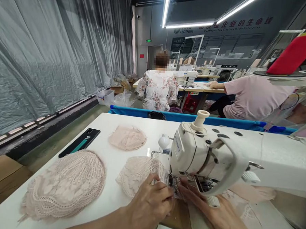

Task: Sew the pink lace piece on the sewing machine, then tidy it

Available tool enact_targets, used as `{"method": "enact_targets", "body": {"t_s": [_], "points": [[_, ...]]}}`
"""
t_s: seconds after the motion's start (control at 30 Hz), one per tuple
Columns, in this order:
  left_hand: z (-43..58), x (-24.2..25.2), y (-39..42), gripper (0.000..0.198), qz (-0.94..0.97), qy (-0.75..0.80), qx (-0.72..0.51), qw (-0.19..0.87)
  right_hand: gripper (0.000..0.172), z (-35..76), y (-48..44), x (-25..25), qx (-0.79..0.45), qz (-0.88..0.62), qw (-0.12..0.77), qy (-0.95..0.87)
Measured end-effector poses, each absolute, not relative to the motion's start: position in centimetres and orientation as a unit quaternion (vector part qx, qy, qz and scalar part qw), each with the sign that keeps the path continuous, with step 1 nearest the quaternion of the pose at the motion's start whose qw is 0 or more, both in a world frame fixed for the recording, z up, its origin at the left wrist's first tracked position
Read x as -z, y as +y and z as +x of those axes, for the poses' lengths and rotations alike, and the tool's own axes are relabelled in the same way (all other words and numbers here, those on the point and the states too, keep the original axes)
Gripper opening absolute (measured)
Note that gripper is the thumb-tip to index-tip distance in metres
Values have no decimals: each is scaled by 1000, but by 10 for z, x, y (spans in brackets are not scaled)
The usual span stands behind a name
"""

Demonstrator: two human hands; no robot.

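A pale pink lace piece (136, 173) lies on the white table, its right edge under the head of a white sewing machine (189, 150). My left hand (152, 200) is curled, fingers closed on the lace just left of the needle area. On the other side of the needle area, my right hand (209, 206) reaches in with fingers stretched forward and held low near the fabric. Its fingertips are partly hidden by the machine head, so its hold cannot be made out. The needle and presser foot are mostly covered.
A stack of lace pieces (67, 188) lies at the left, with a sheer pink piece (127, 137) behind. A black phone (82, 141) rests by the table's left edge. More pink fabric (253, 195) lies right of the machine. Two people sit beyond the blue cloth trough (132, 111).
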State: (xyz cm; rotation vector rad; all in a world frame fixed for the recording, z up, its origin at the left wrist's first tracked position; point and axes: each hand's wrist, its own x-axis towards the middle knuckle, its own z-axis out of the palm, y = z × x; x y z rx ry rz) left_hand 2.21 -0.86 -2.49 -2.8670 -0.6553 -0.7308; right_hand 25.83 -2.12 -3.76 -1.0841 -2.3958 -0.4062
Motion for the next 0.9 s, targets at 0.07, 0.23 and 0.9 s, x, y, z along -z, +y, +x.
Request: {"method": "enact_targets", "body": {"t_s": [0.07, 0.23, 0.9], "points": [[22, 27, -8, 15, -943, -216, 246, 54, 21, 258, -21, 43, 146, -396, 239, -875], [23, 24, -8, 16, -933, -204, 293, 49, 25, 257, -23, 50, 146, -410, 246, -866], [21, 16, -12, 8, -933, -217, 271, 94, 30, 253, -29, 33, 120, -396, 262, -872]]}}
